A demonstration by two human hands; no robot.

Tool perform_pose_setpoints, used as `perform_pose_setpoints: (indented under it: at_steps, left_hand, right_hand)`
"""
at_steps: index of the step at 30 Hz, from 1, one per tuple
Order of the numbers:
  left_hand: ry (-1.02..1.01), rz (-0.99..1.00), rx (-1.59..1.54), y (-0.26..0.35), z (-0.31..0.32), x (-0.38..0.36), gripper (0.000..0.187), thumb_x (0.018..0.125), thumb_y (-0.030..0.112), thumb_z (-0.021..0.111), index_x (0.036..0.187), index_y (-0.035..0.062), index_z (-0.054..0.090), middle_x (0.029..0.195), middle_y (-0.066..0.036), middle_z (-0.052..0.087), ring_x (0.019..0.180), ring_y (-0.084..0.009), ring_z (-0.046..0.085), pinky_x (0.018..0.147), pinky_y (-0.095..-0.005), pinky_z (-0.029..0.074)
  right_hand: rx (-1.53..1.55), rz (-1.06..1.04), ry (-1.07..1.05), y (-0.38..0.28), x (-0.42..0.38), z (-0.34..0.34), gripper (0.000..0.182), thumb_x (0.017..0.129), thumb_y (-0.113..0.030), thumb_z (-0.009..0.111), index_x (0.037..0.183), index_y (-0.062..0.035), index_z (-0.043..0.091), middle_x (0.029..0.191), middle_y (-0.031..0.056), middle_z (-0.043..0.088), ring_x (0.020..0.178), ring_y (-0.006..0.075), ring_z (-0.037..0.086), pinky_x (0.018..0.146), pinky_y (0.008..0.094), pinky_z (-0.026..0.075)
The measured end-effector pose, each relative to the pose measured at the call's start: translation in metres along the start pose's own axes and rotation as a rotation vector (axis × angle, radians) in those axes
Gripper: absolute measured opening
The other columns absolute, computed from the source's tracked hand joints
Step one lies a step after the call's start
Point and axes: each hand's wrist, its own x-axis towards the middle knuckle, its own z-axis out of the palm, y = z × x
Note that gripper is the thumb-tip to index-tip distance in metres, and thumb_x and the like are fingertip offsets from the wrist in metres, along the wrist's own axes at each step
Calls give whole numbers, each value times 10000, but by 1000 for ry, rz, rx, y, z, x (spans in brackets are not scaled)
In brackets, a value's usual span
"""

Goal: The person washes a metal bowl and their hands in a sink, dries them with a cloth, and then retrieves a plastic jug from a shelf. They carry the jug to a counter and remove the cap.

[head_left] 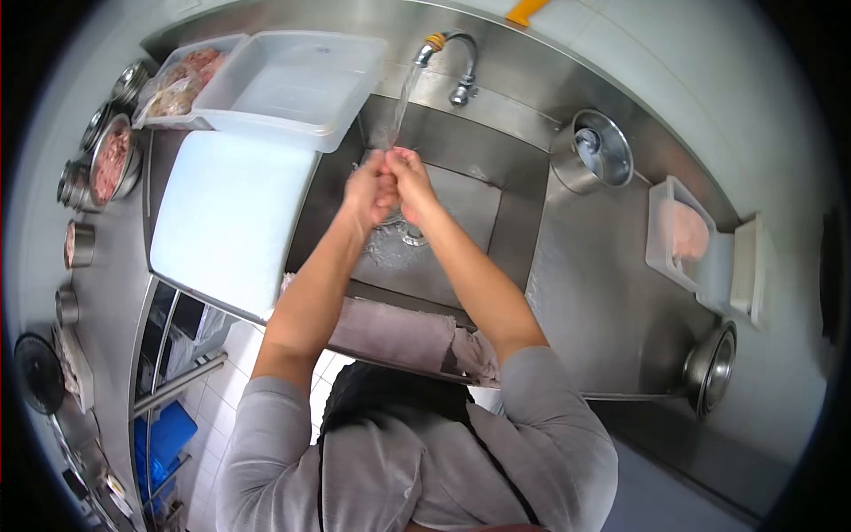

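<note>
Water runs from the tap (427, 51) in a clear stream onto my hands, which are held close together above the steel sink (501, 160). My left hand (369, 190) is closed with its fingers curled in, slightly blurred by motion. Touching or nearly touching it, my right hand (409, 183) is also closed, its fingers bent toward the left one. Something pinkish shows at the fingertips under the stream, but whether it is skin or a small held piece I cannot make out. Splashing water covers part of the sink floor below.
A white cutting board (226, 213) lies left of the sink, below a translucent plastic tub (292, 89). Bagged meat (184, 84) and a bowl of minced meat (113, 160) stand farther left. Right are a steel pot (581, 168), a container (678, 232) and steel bowls (714, 368). A cloth (390, 335) hangs on the sink's front edge.
</note>
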Motion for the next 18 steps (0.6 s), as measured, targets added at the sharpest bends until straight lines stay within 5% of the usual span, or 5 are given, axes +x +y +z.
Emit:
perform_pose_setpoints:
  at_steps: [2,7,13,16,18]
  left_hand:
    - [-103,-30,-5,-18,8,1,405,986,389,530,667,160,427,506,65,326,349,-55,234,304,-218,155]
    - [517,818,1069,-33,-21,64,364,922,360,570,893,11,666,741,-180,684,608,-353,637,589,-438,518]
    - [333,328,552,-28,-3,44,560,956,455,493,1295,12,548,1296,-203,566,1188,-320,542,995,-420,421]
    - [29,267,146,-42,7,10,660,1016,485,375,1472,11,321,1495,-128,371,1332,-279,398,1099,-410,325]
    - [-11,266,260,-53,20,-14,622,1028,434,390,1486,26,284,1481,-125,387,1293,-271,440,1091,-393,345]
  right_hand:
    - [489,283,-165,-4,8,9,366,960,-427,510,1059,-81,575,987,140,665,829,274,668,725,399,569]
    - [527,161,-5,35,-20,26,590,973,-489,473,1367,-54,417,1264,139,576,1116,267,593,929,422,501]
    - [180,-4,-83,37,-41,28,769,955,-607,418,1520,-115,250,1484,131,385,1281,295,464,1036,462,404]
    - [124,245,70,-23,-23,35,686,964,-555,466,1384,-13,451,1309,157,553,1154,272,546,957,419,439]
    - [-272,-107,40,29,93,-4,624,955,-574,432,1195,-43,653,1118,135,684,998,254,637,859,417,493]
